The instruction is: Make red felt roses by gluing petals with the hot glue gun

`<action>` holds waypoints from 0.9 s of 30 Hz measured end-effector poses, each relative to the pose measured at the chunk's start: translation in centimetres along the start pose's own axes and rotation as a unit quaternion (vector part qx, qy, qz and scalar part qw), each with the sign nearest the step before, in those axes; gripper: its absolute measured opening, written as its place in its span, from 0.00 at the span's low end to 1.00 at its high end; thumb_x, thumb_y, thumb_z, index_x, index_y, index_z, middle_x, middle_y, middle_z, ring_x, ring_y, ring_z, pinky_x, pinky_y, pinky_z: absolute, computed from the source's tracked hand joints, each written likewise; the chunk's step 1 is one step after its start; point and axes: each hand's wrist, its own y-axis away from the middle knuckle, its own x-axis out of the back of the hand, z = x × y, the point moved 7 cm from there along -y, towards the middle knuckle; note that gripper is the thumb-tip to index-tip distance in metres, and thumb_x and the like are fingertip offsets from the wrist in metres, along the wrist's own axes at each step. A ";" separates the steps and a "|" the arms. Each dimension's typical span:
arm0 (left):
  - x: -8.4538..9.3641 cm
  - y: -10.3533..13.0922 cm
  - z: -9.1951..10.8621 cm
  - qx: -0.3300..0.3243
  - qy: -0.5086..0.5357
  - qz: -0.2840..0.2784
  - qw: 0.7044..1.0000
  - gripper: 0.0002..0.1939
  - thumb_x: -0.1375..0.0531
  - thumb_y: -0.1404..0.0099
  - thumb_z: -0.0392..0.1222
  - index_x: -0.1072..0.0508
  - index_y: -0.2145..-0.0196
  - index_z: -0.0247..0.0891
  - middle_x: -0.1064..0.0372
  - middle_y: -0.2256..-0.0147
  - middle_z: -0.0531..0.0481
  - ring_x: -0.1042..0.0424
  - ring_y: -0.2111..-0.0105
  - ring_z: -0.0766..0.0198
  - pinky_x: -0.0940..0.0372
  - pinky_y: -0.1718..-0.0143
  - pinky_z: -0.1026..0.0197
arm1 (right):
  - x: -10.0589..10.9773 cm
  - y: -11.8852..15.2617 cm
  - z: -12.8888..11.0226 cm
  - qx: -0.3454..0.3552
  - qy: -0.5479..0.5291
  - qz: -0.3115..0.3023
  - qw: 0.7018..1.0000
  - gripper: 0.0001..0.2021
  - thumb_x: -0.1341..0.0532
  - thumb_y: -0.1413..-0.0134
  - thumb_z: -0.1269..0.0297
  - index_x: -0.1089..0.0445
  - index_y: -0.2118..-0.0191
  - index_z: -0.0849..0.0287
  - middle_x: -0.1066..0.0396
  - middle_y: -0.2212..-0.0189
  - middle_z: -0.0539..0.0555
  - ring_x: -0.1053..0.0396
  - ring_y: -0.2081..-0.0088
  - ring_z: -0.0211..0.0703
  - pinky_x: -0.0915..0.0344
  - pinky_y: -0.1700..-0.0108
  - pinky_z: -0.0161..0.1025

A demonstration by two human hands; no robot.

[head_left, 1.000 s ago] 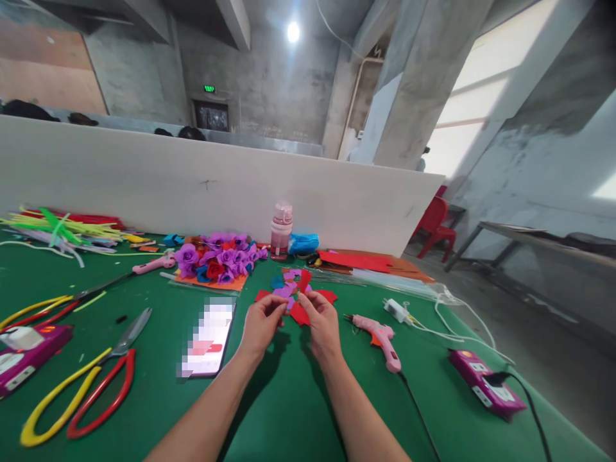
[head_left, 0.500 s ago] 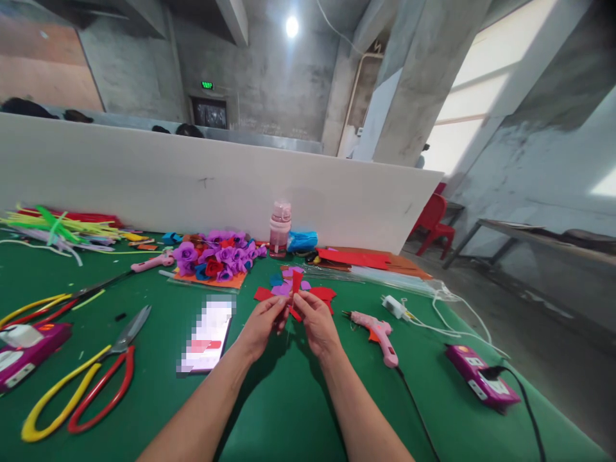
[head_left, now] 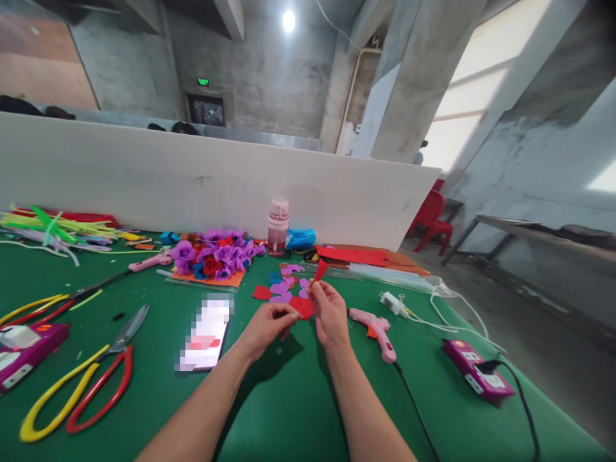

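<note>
My right hand [head_left: 328, 313] pinches a red piece of craft paper [head_left: 320, 269], narrow at the fingers and wider at its upper end. To its left, my left hand [head_left: 270, 326] has thumb and forefinger pressed together. Its fingertips are at the edge of a red petal-shaped piece [head_left: 302, 307]; whether they grip that piece or something thinner is unclear. Beyond both hands lie loose purple petals [head_left: 280, 298], a red petal [head_left: 262, 293] and a blue petal [head_left: 274, 278] on the green table [head_left: 283, 410].
A pink glue gun [head_left: 378, 330] lies right of my hands, near a purple power strip [head_left: 478, 372]. Leftward are a phone [head_left: 205, 333] and scissors [head_left: 128, 330]. Paper roses [head_left: 226, 253], a pink bottle [head_left: 278, 228] and red sheets [head_left: 353, 256] line the back, before a white board [head_left: 231, 173].
My hands have moved apart. The right hand has gone right and slightly up with the red piece, now tilted; the left hand has moved slightly. More loose petals show between them.
</note>
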 end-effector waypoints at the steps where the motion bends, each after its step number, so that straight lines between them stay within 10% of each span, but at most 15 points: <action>1: -0.1 0.0 -0.2 0.005 -0.012 -0.014 1.000 0.15 0.36 0.51 0.49 0.27 0.75 0.33 0.40 0.82 0.56 0.43 0.85 0.74 0.49 0.84 0.69 | 0.4 -0.2 -0.5 0.014 -0.016 0.018 1.000 0.13 0.30 0.66 0.59 0.30 0.72 0.59 0.28 0.73 0.49 0.33 0.72 0.34 0.35 0.65 0.35; 12: 1.9 0.1 -0.1 0.036 -0.072 0.071 0.994 0.14 0.35 0.53 0.49 0.29 0.80 0.34 0.44 0.89 0.59 0.49 0.92 0.75 0.57 0.91 0.70 | 2.2 -1.3 -1.5 0.023 -0.083 0.040 0.995 0.11 0.30 0.65 0.61 0.30 0.73 0.57 0.28 0.72 0.47 0.32 0.70 0.32 0.35 0.61 0.35; 20: 2.1 -0.2 0.5 0.014 0.182 0.041 0.982 0.18 0.40 0.46 0.51 0.30 0.64 0.34 0.30 0.76 0.50 0.32 0.82 0.68 0.35 0.75 0.63 | -0.6 0.1 0.6 -0.052 0.019 -0.064 0.996 0.11 0.31 0.64 0.60 0.28 0.73 0.59 0.27 0.73 0.48 0.32 0.72 0.34 0.35 0.64 0.35; 27: 2.9 -0.3 0.4 -0.026 0.121 0.090 0.988 0.17 0.31 0.58 0.36 0.27 0.68 0.34 0.32 0.75 0.54 0.33 0.76 0.72 0.38 0.72 0.67 | -0.3 0.0 0.4 -0.052 0.010 -0.054 0.997 0.11 0.31 0.65 0.61 0.27 0.73 0.59 0.27 0.73 0.48 0.33 0.73 0.32 0.36 0.64 0.33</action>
